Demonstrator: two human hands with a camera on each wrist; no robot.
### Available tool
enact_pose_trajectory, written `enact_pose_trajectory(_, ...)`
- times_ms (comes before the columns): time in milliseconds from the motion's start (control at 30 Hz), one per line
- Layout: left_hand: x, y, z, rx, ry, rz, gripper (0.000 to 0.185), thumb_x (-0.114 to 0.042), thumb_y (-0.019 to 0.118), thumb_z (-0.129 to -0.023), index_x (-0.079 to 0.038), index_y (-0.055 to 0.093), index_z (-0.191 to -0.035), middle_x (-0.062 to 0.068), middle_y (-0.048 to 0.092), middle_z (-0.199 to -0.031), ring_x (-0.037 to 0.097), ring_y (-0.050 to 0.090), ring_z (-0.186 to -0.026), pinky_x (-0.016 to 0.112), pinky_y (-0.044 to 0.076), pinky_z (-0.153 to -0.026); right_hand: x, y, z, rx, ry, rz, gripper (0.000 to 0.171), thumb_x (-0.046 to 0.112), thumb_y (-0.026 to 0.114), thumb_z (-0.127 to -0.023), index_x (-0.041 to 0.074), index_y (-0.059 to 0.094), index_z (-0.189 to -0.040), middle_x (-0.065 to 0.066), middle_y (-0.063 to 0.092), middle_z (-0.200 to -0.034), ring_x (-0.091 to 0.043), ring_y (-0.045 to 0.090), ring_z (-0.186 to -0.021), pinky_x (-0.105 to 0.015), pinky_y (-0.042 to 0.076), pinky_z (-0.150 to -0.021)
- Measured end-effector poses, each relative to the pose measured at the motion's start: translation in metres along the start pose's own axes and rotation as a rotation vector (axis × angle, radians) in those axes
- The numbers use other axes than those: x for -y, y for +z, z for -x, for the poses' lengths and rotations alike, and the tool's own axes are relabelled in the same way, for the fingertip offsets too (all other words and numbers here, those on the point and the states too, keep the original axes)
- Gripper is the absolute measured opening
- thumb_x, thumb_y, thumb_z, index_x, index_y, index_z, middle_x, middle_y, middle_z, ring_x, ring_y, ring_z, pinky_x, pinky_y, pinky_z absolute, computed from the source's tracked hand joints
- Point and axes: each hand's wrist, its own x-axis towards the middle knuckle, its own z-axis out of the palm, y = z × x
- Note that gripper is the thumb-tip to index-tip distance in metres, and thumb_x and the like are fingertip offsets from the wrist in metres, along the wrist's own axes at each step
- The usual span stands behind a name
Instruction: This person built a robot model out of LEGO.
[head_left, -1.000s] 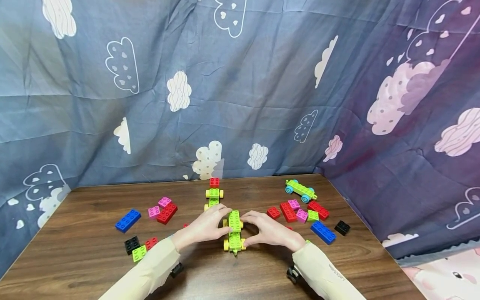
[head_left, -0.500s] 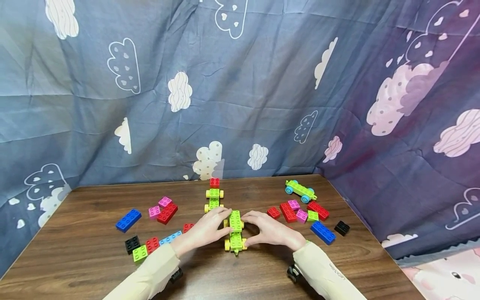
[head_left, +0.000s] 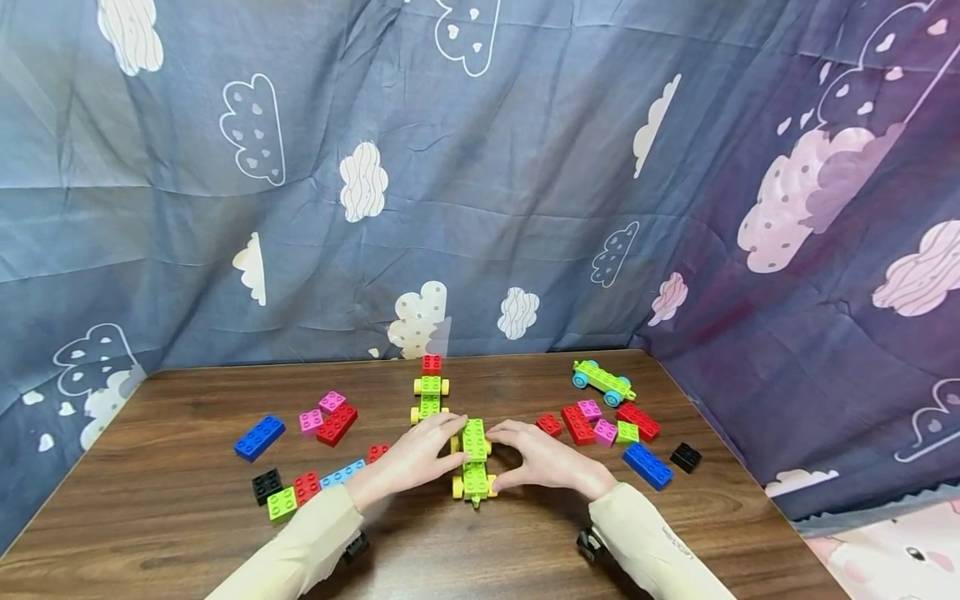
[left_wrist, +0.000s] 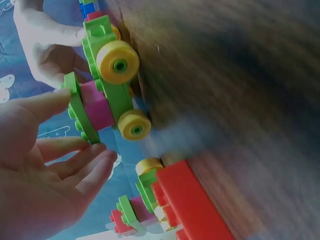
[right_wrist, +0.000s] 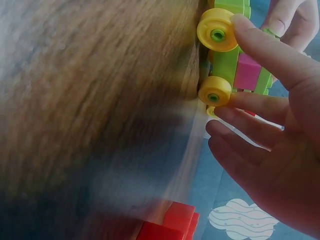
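Looking down from the head view, a dark brown wood-grain table [head_left: 187,533] fills the lower part, walled behind and to the right by a grey-blue curtain printed with white and pink clouds [head_left: 480,208]. Near the table's middle stands a lime-green brick car with yellow wheels [head_left: 474,467], its length running away from the person. The left hand [head_left: 416,458] touches the car's left side with fingers fairly straight, and the right hand [head_left: 543,462] cups its right side, thumb toward the near end; both sleeves are cream. Just beyond the car sits a second green and yellow wheeled build topped by a red brick [head_left: 430,387]. Left of the car lie a blue brick [head_left: 258,437], pink and red bricks [head_left: 330,417] and a black, green, red and light-blue cluster [head_left: 300,487]. Right of the car lie red, pink and green bricks [head_left: 600,425], another blue brick [head_left: 647,465], a black brick [head_left: 685,457] and, farther back, a green chassis with blue wheels [head_left: 603,382].

From the left wrist, the car [left_wrist: 102,85] shows a pink brick between green plates; the left hand [left_wrist: 40,170] is spread, fingertips [left_wrist: 100,152] against the green top plate. A red brick [left_wrist: 192,205] lies close by.

From the right wrist, the right hand's [right_wrist: 270,140] straight fingers [right_wrist: 265,50] press on the car [right_wrist: 230,55] at its yellow wheels, over blurred wood grain.
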Motion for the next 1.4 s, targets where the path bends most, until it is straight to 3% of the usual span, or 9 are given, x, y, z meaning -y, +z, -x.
enact_pose_trajectory(400,0.004,-0.014,0.004,-0.055,0.050,-0.017,0.048,-0.025,0.067,-0.094,0.002,0.058,-0.133,0.017,0.062,-0.131,0.032,0.058,-0.125,0.050,0.047,-0.105,-0.002,0.000,0.000,0.004,0.010,-0.020,0.074,0.050,0.077,-0.081,0.005,0.058,-0.136,-0.008,0.058,-0.137,-0.025,0.055,-0.128,-0.047,0.046,-0.108)
enact_pose_trajectory(667,0.016,-0.040,0.023,-0.160,0.056,-0.046,0.042,-0.024,0.069,-0.092,0.000,0.063,-0.127,0.015,0.066,-0.126,0.033,0.061,-0.120,0.051,0.049,-0.102,-0.003,0.001,-0.001,0.003,-0.011,-0.024,0.074,0.049,0.076,-0.082,0.004,0.057,-0.137,-0.010,0.057,-0.139,-0.027,0.054,-0.129,-0.048,0.045,-0.108)
enact_pose_trajectory(867,0.027,-0.048,0.038,-0.196,0.075,-0.047,0.039,-0.023,0.071,-0.091,0.000,0.065,-0.123,0.014,0.070,-0.119,0.029,0.067,-0.110,0.046,0.055,-0.094,-0.002,0.001,0.001,-0.009,-0.014,0.001,0.073,0.048,0.077,-0.081,0.003,0.058,-0.136,-0.009,0.058,-0.137,-0.027,0.055,-0.128,-0.047,0.044,-0.108)
enact_pose_trajectory(1133,0.025,-0.037,0.044,-0.193,0.134,-0.070,0.035,-0.019,0.072,-0.090,0.001,0.066,-0.118,0.015,0.071,-0.113,0.028,0.068,-0.104,0.043,0.056,-0.090,-0.001,-0.001,0.003,-0.017,-0.011,0.001,0.073,0.047,0.078,-0.081,0.003,0.058,-0.135,-0.009,0.058,-0.137,-0.027,0.054,-0.129,-0.047,0.044,-0.109)
enact_pose_trajectory(1400,0.010,-0.013,0.039,-0.073,0.121,-0.077,0.042,-0.022,0.070,-0.092,0.002,0.063,-0.125,0.015,0.067,-0.121,0.030,0.063,-0.113,0.048,0.052,-0.096,-0.001,0.002,0.003,-0.013,-0.009,-0.006,0.075,0.050,0.076,-0.082,0.003,0.056,-0.137,-0.010,0.057,-0.139,-0.027,0.054,-0.129,-0.047,0.044,-0.108)
